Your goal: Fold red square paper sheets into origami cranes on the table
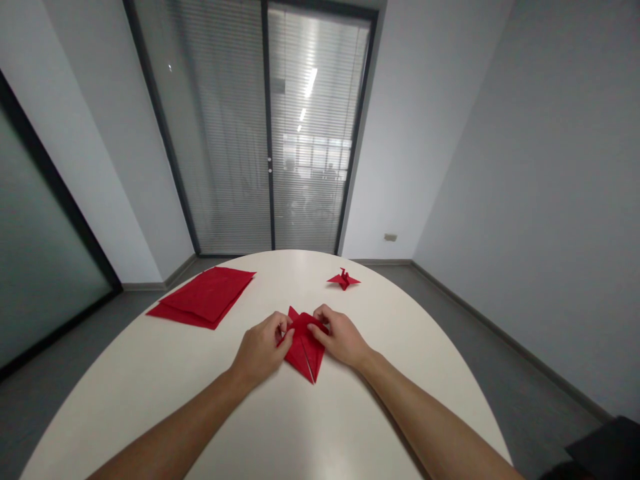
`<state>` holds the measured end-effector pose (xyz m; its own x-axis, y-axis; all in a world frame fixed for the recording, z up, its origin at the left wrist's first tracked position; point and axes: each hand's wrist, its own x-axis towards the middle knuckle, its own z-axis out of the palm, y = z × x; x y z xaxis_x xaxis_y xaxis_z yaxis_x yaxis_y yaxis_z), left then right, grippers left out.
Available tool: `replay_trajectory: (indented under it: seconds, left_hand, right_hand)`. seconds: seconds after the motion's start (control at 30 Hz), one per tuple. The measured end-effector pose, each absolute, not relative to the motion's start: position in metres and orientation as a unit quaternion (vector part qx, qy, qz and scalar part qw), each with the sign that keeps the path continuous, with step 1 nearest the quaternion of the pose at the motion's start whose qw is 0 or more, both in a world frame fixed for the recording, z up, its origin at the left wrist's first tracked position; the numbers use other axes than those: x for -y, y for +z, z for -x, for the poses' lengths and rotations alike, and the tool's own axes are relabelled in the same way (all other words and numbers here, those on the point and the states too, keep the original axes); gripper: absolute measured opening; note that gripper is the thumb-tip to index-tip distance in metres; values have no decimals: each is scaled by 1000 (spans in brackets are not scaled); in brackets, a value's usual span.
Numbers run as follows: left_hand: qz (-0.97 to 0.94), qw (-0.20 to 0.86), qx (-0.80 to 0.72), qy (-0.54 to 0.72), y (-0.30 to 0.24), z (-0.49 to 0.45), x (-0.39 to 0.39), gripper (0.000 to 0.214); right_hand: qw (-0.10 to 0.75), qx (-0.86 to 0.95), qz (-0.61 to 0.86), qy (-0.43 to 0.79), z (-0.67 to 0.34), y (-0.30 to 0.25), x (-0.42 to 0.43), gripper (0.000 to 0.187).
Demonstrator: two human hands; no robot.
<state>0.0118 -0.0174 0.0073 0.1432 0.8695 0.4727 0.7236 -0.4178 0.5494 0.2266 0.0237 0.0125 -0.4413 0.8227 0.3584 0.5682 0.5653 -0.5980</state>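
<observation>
A partly folded piece of red paper (306, 347) lies between my hands near the middle of the table, its narrow split point toward me. My left hand (261, 347) pinches its left edge between thumb and fingers. On the opposite side, my right hand (340, 333) grips the upper right edge, thumb on top and fingers curled at the far side. The fingers cover parts of both side edges. Beyond my right hand stands a finished red paper crane (344, 280) with its wings spread.
Red paper sheets (210, 297) lie stacked, slightly askew, at the table's far left. The white round table (280, 427) curves away toward a glass door with blinds (315, 133). A dark object (607, 450) shows at the lower right, off the table.
</observation>
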Motion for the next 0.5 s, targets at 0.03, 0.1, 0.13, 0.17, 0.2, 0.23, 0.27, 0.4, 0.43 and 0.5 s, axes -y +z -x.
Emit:
replay_trajectory:
  seconds: [0.03,0.1,0.13,0.17,0.2,0.23,0.27,0.4,0.43,0.5]
  left_hand:
    - [-752,98,-525,387,8,-12,18,4]
    - [-756,114,-511,393,9,-11,19,6]
    - [-759,125,-502,395,10,-11,20,8]
    - [-762,136,-494,396,11,-11,20,11]
    - [-763,146,-488,397,11,-10,21,14]
    - [-763,153,-486,398,11,-10,21,16]
    - [-761,158,-486,400,11,-10,21,17]
    - [-748,177,-498,401,9,-10,19,18]
    - [-745,180,-501,401,8,-10,18,17]
    - [-741,186,-506,401,6,-10,16,17]
  right_hand:
    - [319,824,424,197,-226,13,-24,6]
    - [322,822,428,193,-226,12,-24,5]
    - [323,821,430,192,-225,12,-24,5]
    - [323,820,432,192,-225,12,-24,5]
    - [323,820,433,192,-225,13,-24,5]
    - [323,819,433,192,-225,13,-24,5]
    - [323,819,433,193,-225,13,-23,5]
    - [322,819,428,206,-224,16,-21,8]
    - [320,820,425,209,-224,17,-20,9]
    - [316,823,421,213,-224,18,-20,11]
